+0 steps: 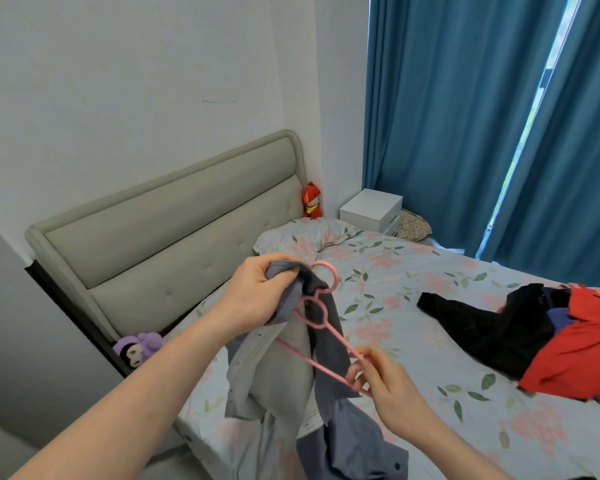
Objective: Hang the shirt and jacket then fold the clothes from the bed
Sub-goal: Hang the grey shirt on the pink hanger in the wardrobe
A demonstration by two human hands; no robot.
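Left hand grips the grey shirt collar; right hand pinches the pink hanger end, above the bed.

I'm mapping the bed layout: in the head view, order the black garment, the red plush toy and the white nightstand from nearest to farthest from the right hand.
From the right hand, which pinches the pink hanger:
1. Black garment, on the bed to its right.
2. Red plush toy, up by the headboard corner.
3. White nightstand, past the pillow beside the curtain; close to the toy, slightly farther.
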